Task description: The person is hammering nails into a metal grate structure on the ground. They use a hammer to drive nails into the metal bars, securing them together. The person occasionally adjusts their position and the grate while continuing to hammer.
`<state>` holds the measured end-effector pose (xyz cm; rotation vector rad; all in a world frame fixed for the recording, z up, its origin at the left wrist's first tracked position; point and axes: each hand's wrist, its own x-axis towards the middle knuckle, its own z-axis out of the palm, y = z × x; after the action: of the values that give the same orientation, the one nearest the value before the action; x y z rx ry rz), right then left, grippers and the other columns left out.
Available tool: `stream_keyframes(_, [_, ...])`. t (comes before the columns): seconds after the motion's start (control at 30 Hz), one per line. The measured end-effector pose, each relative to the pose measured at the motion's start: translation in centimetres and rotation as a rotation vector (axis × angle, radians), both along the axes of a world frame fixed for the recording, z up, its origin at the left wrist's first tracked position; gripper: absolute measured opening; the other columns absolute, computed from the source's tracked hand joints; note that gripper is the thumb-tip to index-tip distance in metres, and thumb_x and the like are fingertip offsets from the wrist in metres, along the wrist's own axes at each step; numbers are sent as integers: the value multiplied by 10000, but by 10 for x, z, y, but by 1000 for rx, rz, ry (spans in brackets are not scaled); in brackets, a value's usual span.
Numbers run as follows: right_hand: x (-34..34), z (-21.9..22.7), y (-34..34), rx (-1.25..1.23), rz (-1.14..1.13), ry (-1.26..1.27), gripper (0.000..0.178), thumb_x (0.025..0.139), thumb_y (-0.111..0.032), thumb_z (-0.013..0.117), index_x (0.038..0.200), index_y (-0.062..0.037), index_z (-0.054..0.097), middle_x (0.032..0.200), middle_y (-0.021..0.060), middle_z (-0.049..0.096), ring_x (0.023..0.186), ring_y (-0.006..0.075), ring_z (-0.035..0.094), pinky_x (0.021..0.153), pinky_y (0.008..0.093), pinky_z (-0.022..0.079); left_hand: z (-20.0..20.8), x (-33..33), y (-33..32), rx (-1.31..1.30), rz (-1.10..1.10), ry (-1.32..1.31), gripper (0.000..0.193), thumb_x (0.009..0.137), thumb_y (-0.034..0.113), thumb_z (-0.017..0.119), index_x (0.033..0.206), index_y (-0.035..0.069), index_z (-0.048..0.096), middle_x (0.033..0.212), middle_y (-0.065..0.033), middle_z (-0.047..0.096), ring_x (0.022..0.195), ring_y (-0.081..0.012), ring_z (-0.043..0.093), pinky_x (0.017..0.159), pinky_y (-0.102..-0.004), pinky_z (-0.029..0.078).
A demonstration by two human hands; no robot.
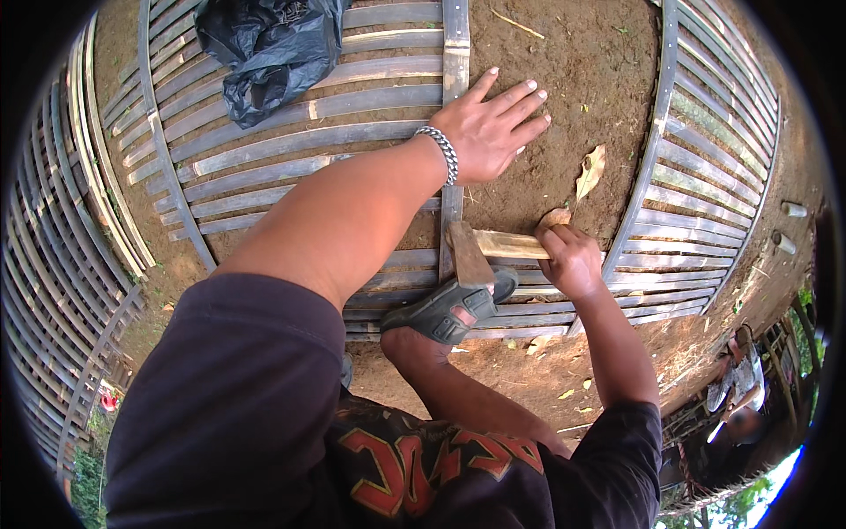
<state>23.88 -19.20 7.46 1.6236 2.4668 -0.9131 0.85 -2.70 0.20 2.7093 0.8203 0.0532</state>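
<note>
My left hand (493,128), with a chain bracelet at the wrist, stretches forward with its fingers spread and holds nothing. It is over the edge of a slatted bamboo panel (379,94), by the long upright strip (455,53) crossing the slat ends and the bare soil. My right hand (570,260) is closed round the pale wooden handle of a hammer (507,244). The hammer's brown, blocky head (471,257) is just above my sandalled foot (445,313), near the lower end of that strip. Whether the head touches the sandal, I cannot tell.
A black plastic bag (273,57) with small dark pieces, perhaps nails, lies on the far left slats. Another slatted panel (696,189) is to the right, with soil and a dry leaf (590,172) between. More slats (53,256) stand far left; a person (745,379) is at lower right.
</note>
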Motion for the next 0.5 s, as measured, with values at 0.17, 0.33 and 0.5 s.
stream_keyframes(0.17, [-4,-7,-1,141,-73,137,324,671,-66,762,968,-101,638,874,84,684,774,284,709,676,410,583,3,-1,-3,-10,-15,8,563,1036,370,523,1568,211,429,1677,-62,328,1563,-222,270,1266,-583,198])
stream_keyframes(0.33, [-1,5,14,104,-38,212,280,706,-110,764,960,-104,645,868,85,691,749,301,714,644,423,581,3,0,-2,-15,-10,9,552,1039,369,517,1563,209,441,1677,-67,330,1562,-224,275,1268,-585,189])
stream_keyframes(0.5, [-2,-9,-3,-74,-95,-123,313,655,-80,760,954,-102,669,845,65,693,758,313,701,678,410,581,3,1,-2,-27,-13,10,550,1043,369,509,1564,208,439,1679,-71,329,1563,-227,275,1270,-583,182])
